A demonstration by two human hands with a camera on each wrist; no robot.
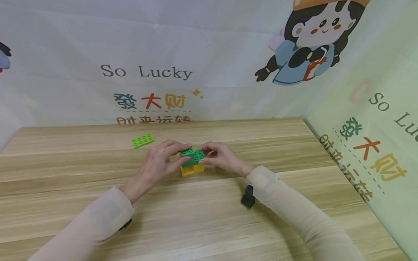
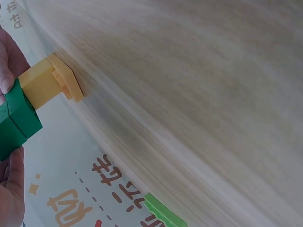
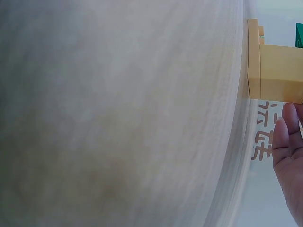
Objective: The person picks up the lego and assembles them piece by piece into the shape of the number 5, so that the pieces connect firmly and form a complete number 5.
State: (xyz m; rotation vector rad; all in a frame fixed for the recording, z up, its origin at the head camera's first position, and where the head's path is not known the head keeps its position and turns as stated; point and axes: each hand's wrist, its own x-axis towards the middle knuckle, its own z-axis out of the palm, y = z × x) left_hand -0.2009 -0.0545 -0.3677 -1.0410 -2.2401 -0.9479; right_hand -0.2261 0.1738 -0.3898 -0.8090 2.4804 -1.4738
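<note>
Wooden table (image 1: 202, 217) | left fingers (image 1: 175, 147) pinch upper green brick (image 1: 187, 153) | right fingers (image 1: 209, 160) pinch lower green brick (image 1: 199, 157)

My head camera looks forward and down from above, taking in most of the table (image 1: 202, 217), my left hand (image 1: 158, 157), my right hand (image 1: 223, 156) and the printed backdrop (image 1: 222, 54); my left wrist's camera sits low and near, tilted, facing across the table, the green bricks (image 2: 21, 113) at its left edge; my right wrist's camera is low too, turned sideways, the yellow bricks (image 3: 280, 73) at its right; all three share those yellow bricks and the backdrop.
</note>
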